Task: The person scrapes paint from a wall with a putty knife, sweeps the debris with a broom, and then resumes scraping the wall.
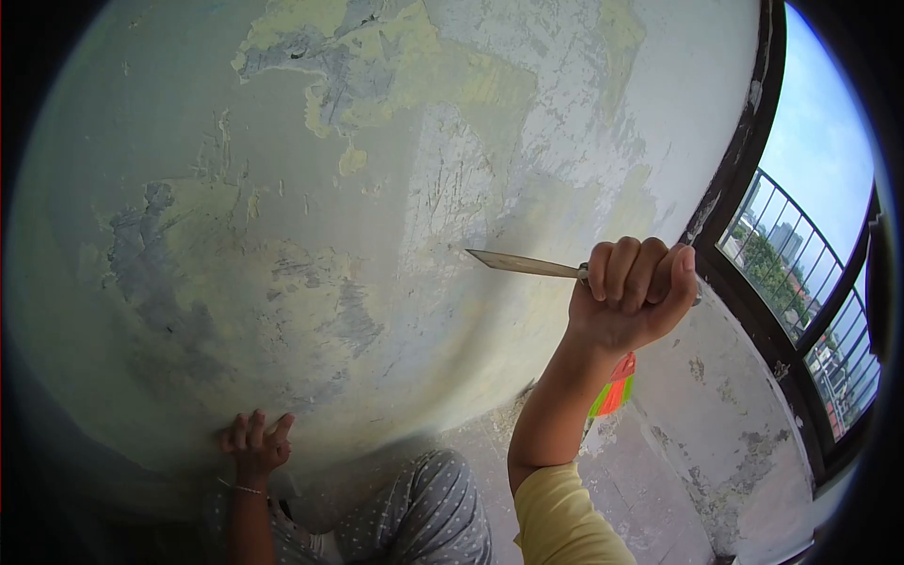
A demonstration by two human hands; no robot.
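My right hand (640,287) is raised in a fist around the handle of a scraper (523,265). Its flat metal blade points left and overlaps the wall in this view; the fingers hide most of the handle. The wall (348,198) is white, with flaked patches of pale yellow and bare grey and many scratches. Low on the left, my left hand (256,441) rests against the wall with its fingers apart and nothing in them.
A dark-framed window (800,344) with a railing outside stands on the right. Below it is a stained, peeling wall section (725,414). A bright orange and green object (615,386) shows behind my right forearm. My bent knee (443,499) is close to the wall.
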